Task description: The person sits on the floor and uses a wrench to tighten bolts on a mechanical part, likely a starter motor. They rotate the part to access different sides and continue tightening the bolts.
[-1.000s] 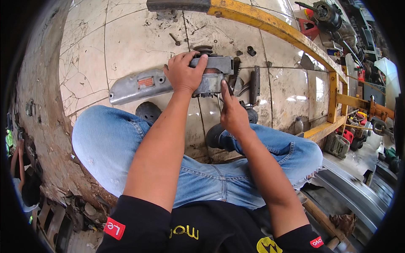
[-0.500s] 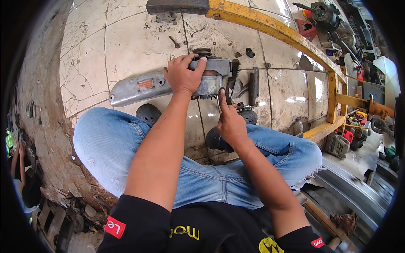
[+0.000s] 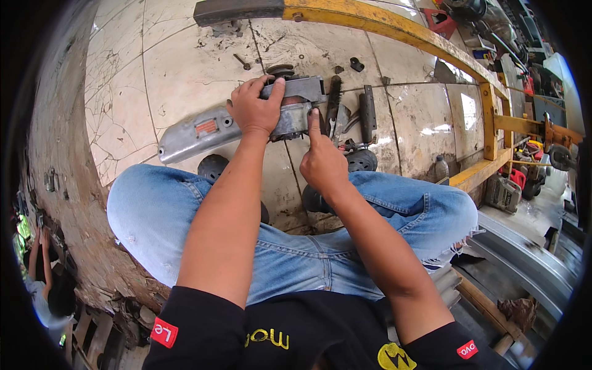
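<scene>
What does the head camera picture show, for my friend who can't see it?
A person in jeans sits on a tiled floor, left hand gripping a grey metal machine part while the right hand presses its forefinger against it. Small tools and bolts lie beyond, beside a yellow metal frame.

Bright daylight comes from the far right, with glare on the tiles (image 3: 468, 111). Shadows are soft. Focus is sharp centrally; fisheye bends edges, and black corners vignette the frame.
</scene>
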The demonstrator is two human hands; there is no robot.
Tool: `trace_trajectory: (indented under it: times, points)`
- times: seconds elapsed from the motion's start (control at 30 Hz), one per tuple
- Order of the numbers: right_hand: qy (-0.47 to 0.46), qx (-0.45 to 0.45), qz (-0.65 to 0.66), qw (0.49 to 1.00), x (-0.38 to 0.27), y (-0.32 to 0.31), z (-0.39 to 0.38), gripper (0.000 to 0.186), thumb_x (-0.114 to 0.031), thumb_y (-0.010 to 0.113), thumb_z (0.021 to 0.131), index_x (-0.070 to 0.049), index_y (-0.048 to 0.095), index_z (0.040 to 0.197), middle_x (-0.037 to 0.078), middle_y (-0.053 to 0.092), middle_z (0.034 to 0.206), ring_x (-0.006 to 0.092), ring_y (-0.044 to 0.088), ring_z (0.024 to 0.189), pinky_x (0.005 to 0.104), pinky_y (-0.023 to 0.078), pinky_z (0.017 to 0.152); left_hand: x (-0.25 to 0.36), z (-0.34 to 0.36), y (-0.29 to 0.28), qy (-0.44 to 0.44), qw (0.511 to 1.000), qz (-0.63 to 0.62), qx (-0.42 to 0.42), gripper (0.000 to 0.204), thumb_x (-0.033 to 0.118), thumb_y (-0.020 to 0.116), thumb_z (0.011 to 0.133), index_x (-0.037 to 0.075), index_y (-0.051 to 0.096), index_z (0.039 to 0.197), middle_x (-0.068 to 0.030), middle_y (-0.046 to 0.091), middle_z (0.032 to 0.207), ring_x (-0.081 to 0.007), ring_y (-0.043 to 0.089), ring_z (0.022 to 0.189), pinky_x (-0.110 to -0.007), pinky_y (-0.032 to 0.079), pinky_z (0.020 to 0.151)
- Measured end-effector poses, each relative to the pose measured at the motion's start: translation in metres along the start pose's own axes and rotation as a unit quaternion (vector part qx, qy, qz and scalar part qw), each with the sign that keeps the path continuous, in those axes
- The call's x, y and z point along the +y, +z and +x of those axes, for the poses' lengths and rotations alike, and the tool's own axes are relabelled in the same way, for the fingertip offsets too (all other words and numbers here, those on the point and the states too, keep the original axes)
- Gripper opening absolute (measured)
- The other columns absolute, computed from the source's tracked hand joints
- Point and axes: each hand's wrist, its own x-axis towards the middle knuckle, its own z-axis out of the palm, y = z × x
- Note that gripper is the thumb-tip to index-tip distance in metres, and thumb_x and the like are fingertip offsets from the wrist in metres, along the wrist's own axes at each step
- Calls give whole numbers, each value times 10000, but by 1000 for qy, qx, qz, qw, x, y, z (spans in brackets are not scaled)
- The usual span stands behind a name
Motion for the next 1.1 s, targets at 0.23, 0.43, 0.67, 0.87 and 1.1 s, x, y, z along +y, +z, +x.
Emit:
trace_trajectory:
  times: [0.23,0.43,0.67,0.87,1.1]
  points:
    - [21,-22,-14,999,2,-7,3,866,-82,566,799,-71,185,1577,197,640,908,399,667,817,497,531,729,0,1,2,8,1000,7,11,390,573,667,820,237,766,993,28,703,1074,-246,555,1146,-475,335,1017]
    - [173,-51,81,980,39,-18,2,785,-99,533,818,-88,256,1553,269,656,1089,442,638,1009,519,496,886,-4,1,2,22,1000,-8,14,372,552,675,830,226,768,983,4,709,1055,-256,569,1122,-443,379,983]
    - [102,23,190,976,29,0,-23,768,-54,524,830,-231,319,1549,218,646,1013,439,641,893,520,499,820,-9,6,4,71,996,-44,24,358,460,699,856,126,768,968,-86,728,989,-300,644,966,-394,484,883]
    - [20,6,56,998,16,5,-13,889,-23,547,812,-423,252,1549,145,580,868,399,629,718,504,517,664,-12,9,5,79,994,-79,13,333,383,688,888,67,754,968,-134,728,951,-316,668,900,-387,502,840]
    - [109,42,164,980,26,1,-10,831,-45,556,838,-411,297,1537,160,578,877,391,630,719,508,511,664,-25,13,7,58,988,-142,-12,328,317,665,915,5,735,990,-175,715,911,-269,665,822,-359,507,798]
